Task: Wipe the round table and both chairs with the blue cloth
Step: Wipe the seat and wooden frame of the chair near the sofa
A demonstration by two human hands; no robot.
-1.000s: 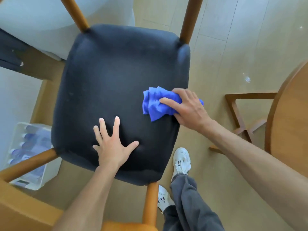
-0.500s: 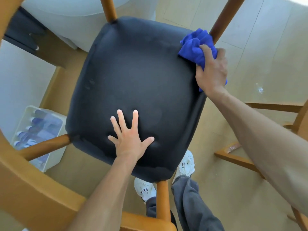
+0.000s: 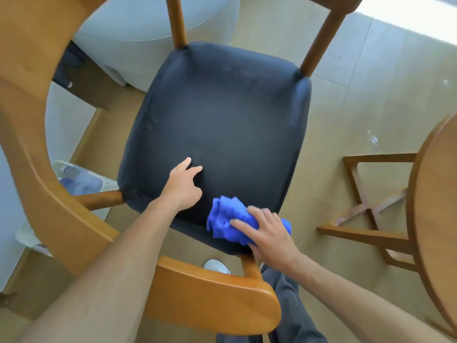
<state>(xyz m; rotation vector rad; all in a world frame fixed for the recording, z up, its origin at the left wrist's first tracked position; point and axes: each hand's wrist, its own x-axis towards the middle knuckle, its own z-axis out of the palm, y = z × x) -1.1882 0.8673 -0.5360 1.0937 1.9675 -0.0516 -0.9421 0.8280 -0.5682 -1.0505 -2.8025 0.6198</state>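
Your dark upholstered seat (image 3: 222, 125) of the wooden armchair carries a crumpled blue cloth (image 3: 227, 222) at its near edge; the chair stands on pale wood-plank flooring (image 3: 371, 82) beside a round wooden table (image 3: 435, 206).

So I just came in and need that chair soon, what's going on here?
A person is wiping the chair's dark seat cushion. Their right hand presses a bunched blue cloth against the seat's near edge, while the left hand rests on the cushion beside it. The round table stands off to the right, with nothing touching it.
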